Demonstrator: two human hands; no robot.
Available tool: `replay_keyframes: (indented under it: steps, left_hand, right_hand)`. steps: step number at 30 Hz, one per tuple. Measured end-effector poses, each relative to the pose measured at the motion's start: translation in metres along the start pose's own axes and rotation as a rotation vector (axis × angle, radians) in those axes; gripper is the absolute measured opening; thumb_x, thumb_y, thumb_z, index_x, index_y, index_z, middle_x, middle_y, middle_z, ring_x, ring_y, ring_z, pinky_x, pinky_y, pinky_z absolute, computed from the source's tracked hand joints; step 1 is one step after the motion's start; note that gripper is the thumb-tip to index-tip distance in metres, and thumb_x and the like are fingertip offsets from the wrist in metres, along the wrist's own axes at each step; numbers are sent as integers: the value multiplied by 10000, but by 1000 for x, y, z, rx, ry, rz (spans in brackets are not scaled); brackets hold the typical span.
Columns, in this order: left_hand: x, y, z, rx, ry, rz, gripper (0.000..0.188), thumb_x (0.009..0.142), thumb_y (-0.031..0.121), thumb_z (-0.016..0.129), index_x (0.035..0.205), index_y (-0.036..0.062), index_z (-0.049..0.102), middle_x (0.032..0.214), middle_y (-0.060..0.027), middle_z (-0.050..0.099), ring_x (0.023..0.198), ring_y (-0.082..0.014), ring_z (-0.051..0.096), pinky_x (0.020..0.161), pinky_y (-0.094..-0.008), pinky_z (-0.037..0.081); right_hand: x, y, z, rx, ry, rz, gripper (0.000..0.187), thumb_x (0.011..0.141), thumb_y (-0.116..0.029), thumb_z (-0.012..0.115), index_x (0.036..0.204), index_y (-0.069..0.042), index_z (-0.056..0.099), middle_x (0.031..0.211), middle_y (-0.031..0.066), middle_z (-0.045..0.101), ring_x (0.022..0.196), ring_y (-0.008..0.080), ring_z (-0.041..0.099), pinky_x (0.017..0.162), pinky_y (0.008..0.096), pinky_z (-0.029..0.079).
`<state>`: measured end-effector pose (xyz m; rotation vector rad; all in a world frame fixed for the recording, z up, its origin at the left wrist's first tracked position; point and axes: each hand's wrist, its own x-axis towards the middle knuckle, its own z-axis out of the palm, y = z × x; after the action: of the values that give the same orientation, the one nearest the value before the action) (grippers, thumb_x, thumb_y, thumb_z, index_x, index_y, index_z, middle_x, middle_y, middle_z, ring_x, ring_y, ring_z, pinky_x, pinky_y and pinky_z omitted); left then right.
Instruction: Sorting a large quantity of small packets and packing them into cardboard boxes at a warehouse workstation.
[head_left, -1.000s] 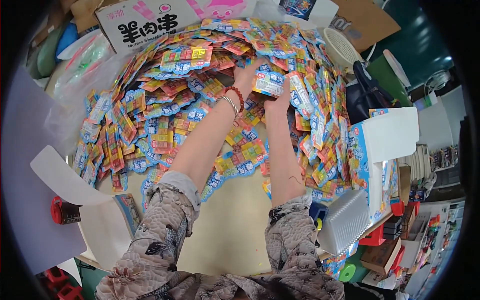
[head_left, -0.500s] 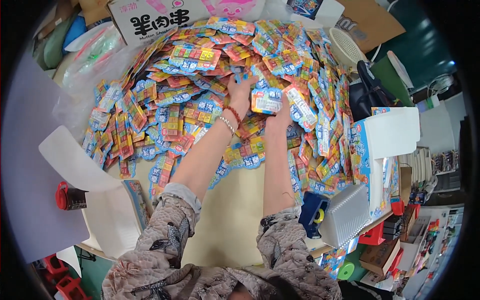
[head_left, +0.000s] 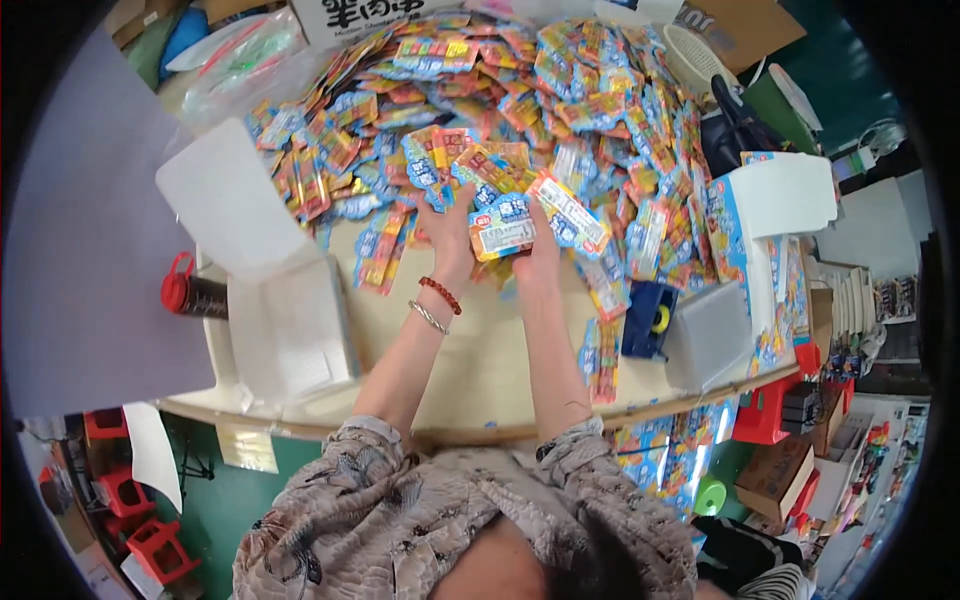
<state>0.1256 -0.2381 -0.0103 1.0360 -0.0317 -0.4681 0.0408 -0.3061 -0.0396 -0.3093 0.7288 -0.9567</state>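
Observation:
A bunch of small colourful packs, flat with wavy blue edges and bright blocks in the middle, is gripped between my two hands in front of the pile. My left hand, with a red bead bracelet and a silver one at its wrist, is closed on several fanned-out packs. In my right hand is a pack with a white printed label facing up. Another labelled pack sticks out beyond its fingers. Just past my hands rises the large heap of such packs.
At left stand a white open box and a red-lidded bottle. To the right are a blue tape dispenser, a clear ridged plastic tray and white sheets. The table's curved front edge runs near my body.
Both hands have drawn back from the heap toward me, bringing packs along. My left hand now holds several packs beside those in my right. The view has shifted, showing more of the table front.

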Motion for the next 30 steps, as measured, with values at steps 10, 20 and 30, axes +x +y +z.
replay_keyframes:
  steps: [10,20,30]
  left_hand:
    - [-34,6,-89,218,72,-109,860,790,69,707,1430,20,135,1368,-174,355,1145,-234,497,974,-334,418]
    - [-55,-5,-132,309,-97,19,810,774,45,726,1400,18,213,1273,-144,456,1014,-216,590,686,-310,580]
    - [-48,-10,-137,466,-8,152,866,751,51,756,1413,6,199,1250,-158,489,961,-214,609,651,-291,581]
  right_hand:
    - [-108,1,-29,-263,34,-52,289,885,-89,619,1164,-104,541,995,4,629,855,128,635,706,309,530]
    - [-114,-41,-76,-1402,-12,155,583,832,-587,567,772,-11,632,673,119,654,705,250,672,655,353,540]
    - [-128,-41,-22,-1900,-509,-952,706,709,-377,771,1226,-1,472,1132,229,537,1099,340,517,856,431,452]
